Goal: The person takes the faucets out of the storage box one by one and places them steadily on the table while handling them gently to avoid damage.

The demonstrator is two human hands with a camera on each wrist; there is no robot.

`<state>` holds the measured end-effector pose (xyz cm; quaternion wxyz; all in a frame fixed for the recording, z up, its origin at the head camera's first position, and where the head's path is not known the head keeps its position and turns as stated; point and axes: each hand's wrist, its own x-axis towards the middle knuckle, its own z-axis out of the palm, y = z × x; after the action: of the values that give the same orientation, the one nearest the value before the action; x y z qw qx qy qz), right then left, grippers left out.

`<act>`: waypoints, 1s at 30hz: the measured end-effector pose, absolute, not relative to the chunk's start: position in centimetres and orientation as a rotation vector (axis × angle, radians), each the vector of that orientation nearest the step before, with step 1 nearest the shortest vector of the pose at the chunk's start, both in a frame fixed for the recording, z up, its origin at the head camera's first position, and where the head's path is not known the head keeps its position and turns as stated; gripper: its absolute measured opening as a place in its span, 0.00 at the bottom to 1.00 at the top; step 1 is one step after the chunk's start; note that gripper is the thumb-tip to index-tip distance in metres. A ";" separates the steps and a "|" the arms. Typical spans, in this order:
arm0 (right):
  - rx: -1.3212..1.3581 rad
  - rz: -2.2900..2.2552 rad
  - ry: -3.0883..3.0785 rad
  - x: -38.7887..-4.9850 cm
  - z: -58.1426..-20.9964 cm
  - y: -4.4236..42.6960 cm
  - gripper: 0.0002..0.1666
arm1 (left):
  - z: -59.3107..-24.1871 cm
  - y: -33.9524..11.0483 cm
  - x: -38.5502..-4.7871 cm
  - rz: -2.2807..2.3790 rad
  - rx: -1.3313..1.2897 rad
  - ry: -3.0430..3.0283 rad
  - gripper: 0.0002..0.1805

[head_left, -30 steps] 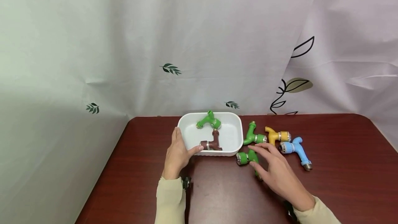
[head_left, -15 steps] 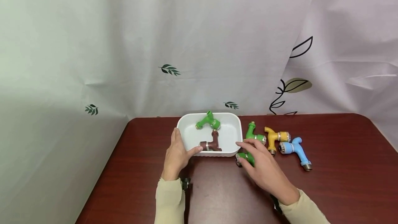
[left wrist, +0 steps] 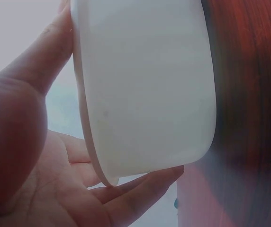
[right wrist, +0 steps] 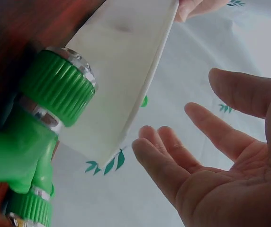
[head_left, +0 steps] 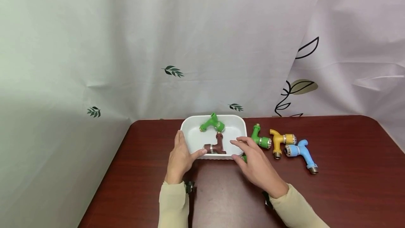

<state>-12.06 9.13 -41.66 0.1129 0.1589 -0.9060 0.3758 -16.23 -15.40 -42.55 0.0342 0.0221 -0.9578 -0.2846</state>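
Note:
My left hand [head_left: 180,157] holds the front-left corner of a white plastic tray [head_left: 234,126], thumb at the front rim and fingers along the side. Inside the tray lie a green tap [head_left: 212,123] at the back and a brown tap [head_left: 218,146] near the front. Above the tray's front-right corner, my right hand [head_left: 257,166] hovers with fingers spread and nothing in them. Beneath it, a second green tap [head_left: 244,158] is mostly hidden in the head view; the right wrist view shows its ribbed green knob [right wrist: 59,85] beside the tray wall.
Right of the tray lie another green tap [head_left: 262,142], a yellow tap [head_left: 277,143] and a light blue tap [head_left: 303,152] on the dark red-brown table [head_left: 341,185]. A pale patterned curtain [head_left: 202,45] hangs behind the table's back edge.
My right hand has moved left, from over the green tap outside the tray to the tray's front-right corner. My left hand and the tray stay in place.

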 end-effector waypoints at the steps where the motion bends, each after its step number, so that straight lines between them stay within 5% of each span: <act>1: 0.468 1.103 -2.654 -12.3 -41.7 9.0 0.24 | -42.5 -15.4 -16.2 -0.877 0.068 -2.945 0.65; 30: 0.510 1.185 -2.692 -16.2 -42.8 5.6 0.23 | -42.8 -15.5 -16.4 -0.857 0.034 -2.933 0.66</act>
<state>-16.16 5.57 -42.81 0.0779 0.1703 -0.8991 0.3957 -16.42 -15.45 -42.81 0.0431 0.0112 -0.9589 -0.2801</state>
